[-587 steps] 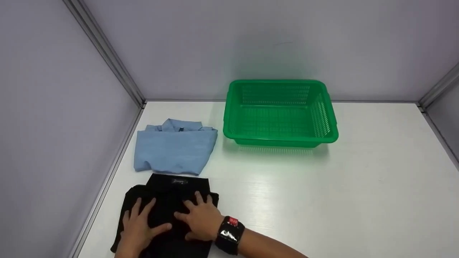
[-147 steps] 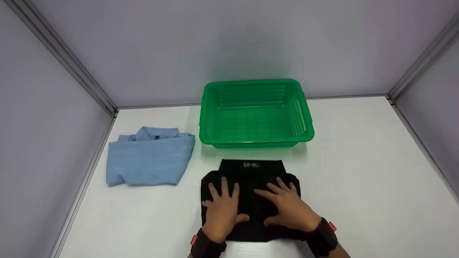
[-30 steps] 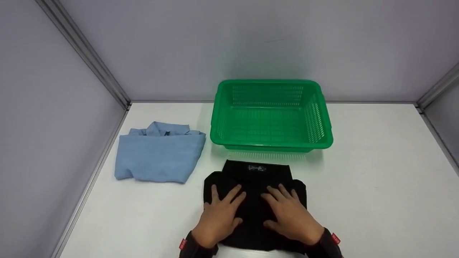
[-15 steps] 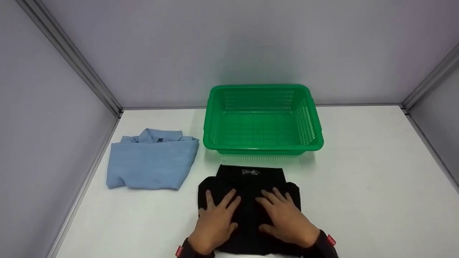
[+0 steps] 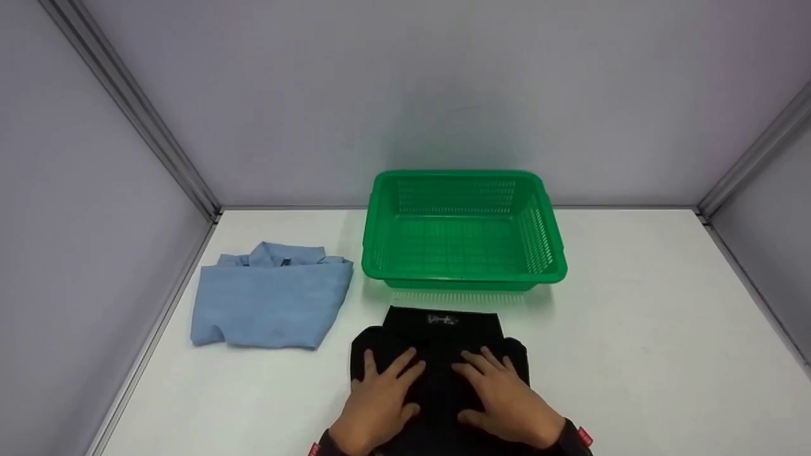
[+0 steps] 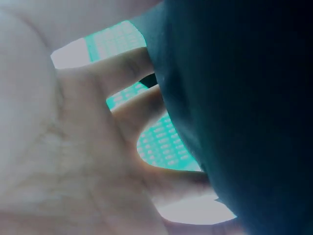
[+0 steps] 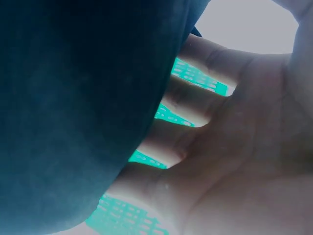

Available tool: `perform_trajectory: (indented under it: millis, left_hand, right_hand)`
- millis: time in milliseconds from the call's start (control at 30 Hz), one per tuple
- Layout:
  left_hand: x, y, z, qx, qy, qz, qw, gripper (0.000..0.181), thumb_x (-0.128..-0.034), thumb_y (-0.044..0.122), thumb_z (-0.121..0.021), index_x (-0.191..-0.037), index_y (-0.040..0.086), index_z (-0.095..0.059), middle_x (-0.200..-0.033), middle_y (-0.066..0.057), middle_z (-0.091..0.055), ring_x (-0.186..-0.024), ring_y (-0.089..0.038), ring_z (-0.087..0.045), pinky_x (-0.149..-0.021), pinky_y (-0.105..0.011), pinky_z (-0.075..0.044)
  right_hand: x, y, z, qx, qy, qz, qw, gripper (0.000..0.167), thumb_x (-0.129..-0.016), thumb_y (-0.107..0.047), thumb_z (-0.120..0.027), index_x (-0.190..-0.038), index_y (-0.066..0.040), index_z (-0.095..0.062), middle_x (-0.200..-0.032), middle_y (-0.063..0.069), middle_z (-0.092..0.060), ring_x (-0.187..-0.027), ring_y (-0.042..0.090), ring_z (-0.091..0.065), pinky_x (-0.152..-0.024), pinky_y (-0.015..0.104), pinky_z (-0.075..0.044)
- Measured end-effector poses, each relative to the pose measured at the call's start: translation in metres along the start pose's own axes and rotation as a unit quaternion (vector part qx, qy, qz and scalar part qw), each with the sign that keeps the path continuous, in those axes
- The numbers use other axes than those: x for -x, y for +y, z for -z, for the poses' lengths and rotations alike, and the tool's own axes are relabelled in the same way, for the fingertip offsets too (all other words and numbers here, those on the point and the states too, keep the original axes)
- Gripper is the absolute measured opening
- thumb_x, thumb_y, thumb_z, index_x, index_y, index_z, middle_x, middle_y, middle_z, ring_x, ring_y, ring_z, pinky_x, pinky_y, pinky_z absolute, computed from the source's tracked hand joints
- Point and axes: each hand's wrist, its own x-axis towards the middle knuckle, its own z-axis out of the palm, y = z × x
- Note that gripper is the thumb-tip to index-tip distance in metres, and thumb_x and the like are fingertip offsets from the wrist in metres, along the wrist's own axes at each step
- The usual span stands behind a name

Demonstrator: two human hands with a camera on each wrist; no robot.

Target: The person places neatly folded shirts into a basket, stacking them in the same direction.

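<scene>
A folded black shirt (image 5: 438,380) with its collar toward the back lies at the front middle in the head view; its near edge is cut off by the frame. My left hand (image 5: 379,405) rests on its left half, fingers spread. On the right half rests my right hand (image 5: 509,403), its fingers spread as well. In the left wrist view the palm (image 6: 93,132) faces the dark cloth (image 6: 249,107), and the fingertips are hidden behind it. Likewise, the right wrist view has the palm (image 7: 239,142) beside the dark cloth (image 7: 78,107).
Just behind the black shirt stands a green plastic basket (image 5: 466,278) with nothing in it. A folded light blue shirt (image 5: 272,305) lies to the left on the white table (image 5: 633,342). Grey wall panels (image 5: 469,82) enclose the back and sides.
Since the earliest frame, the black shirt has gone from the left, below the blue shirt, to before the basket. Over the last second both hands stay on it; only the head view shifts.
</scene>
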Motion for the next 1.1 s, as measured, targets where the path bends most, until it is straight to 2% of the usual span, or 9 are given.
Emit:
perform_trajectory:
  millis: [100, 200, 300, 367, 500, 800, 967, 1100]
  left_hand:
    - [0.001, -0.007, 0.006, 0.047, 0.025, 0.004, 0.9985, 0.057, -0.0990, 0.028, -0.075, -0.152, 0.018, -0.057, -0.168, -0.010, -0.041, -0.142, -0.069, -0.038, -0.091, -0.078, -0.051]
    - [0.002, -0.016, 0.012, 0.084, 0.068, 0.022, 0.9939, 0.056, -0.0985, 0.024, -0.076, -0.150, 0.010, -0.058, -0.165, -0.020, -0.042, -0.140, -0.059, -0.048, -0.095, -0.070, -0.054]
    - [0.001, -0.023, 0.016, 0.096, 0.115, 0.055, 0.9872, 0.056, -0.0960, 0.022, -0.078, -0.146, 0.004, -0.059, -0.155, -0.027, -0.049, -0.132, -0.050, -0.057, -0.093, -0.064, -0.056]
    - [0.001, -0.026, 0.017, 0.092, 0.134, 0.086, 0.9829, 0.057, -0.0945, 0.023, -0.080, -0.143, 0.001, -0.060, -0.145, -0.028, -0.055, -0.122, -0.047, -0.062, -0.088, -0.062, -0.057]
    - [-0.002, -0.029, 0.014, 0.097, 0.138, 0.131, 0.9769, 0.062, -0.0931, 0.027, -0.081, -0.141, -0.004, -0.059, -0.129, -0.029, -0.061, -0.103, -0.044, -0.068, -0.083, -0.059, -0.058]
    - [-0.003, -0.031, 0.014, 0.106, 0.131, 0.153, 0.9737, 0.077, -0.0922, 0.037, -0.082, -0.145, -0.011, -0.052, -0.116, -0.030, -0.062, -0.092, -0.043, -0.069, -0.079, -0.056, -0.059]
    - [-0.006, -0.031, 0.011, 0.110, 0.134, 0.171, 0.9699, 0.087, -0.0898, 0.046, -0.082, -0.144, -0.013, -0.051, -0.115, -0.031, -0.063, -0.097, -0.046, -0.069, -0.084, -0.058, -0.058]
    - [-0.006, -0.032, 0.012, 0.136, 0.128, 0.177, 0.9664, 0.095, -0.0886, 0.053, -0.081, -0.147, -0.014, -0.048, -0.125, -0.035, -0.063, -0.109, -0.049, -0.067, -0.093, -0.061, -0.056]
  right_hand:
    - [-0.001, 0.002, 0.002, -0.015, -0.007, -0.001, 0.9999, 0.066, -0.093, -0.035, -0.081, -0.147, -0.006, -0.058, -0.160, 0.023, -0.048, -0.151, 0.057, -0.036, -0.113, 0.083, -0.029]
    - [-0.001, 0.004, 0.004, -0.026, -0.014, -0.002, 0.9995, 0.064, -0.094, -0.035, -0.080, -0.147, -0.006, -0.058, -0.160, 0.023, -0.048, -0.152, 0.056, -0.035, -0.115, 0.081, -0.029]
    - [0.000, 0.007, 0.007, -0.032, -0.018, -0.001, 0.9993, 0.063, -0.094, -0.034, -0.080, -0.146, -0.006, -0.059, -0.160, 0.023, -0.048, -0.152, 0.056, -0.035, -0.115, 0.081, -0.029]
    - [0.001, 0.008, 0.008, -0.036, -0.018, 0.001, 0.9992, 0.062, -0.094, -0.033, -0.080, -0.146, -0.006, -0.059, -0.160, 0.023, -0.048, -0.152, 0.056, -0.035, -0.115, 0.081, -0.029]
    - [0.003, 0.010, 0.007, -0.042, -0.015, 0.006, 0.9990, 0.061, -0.095, -0.033, -0.079, -0.146, -0.006, -0.059, -0.160, 0.023, -0.048, -0.152, 0.055, -0.035, -0.115, 0.080, -0.030]
    - [0.003, 0.008, 0.009, -0.040, -0.009, 0.011, 0.9991, 0.061, -0.096, -0.032, -0.079, -0.146, -0.005, -0.059, -0.160, 0.024, -0.048, -0.152, 0.056, -0.036, -0.114, 0.081, -0.030]
    - [0.004, 0.007, 0.010, -0.045, 0.010, 0.004, 0.9989, 0.058, -0.096, -0.033, -0.078, -0.145, -0.005, -0.060, -0.158, 0.023, -0.050, -0.151, 0.052, -0.040, -0.116, 0.076, -0.034]
    - [0.006, 0.010, 0.020, -0.053, 0.074, -0.030, 0.9954, 0.054, -0.096, -0.035, -0.078, -0.140, -0.005, -0.064, -0.151, 0.021, -0.058, -0.142, 0.044, -0.054, -0.114, 0.063, -0.046]
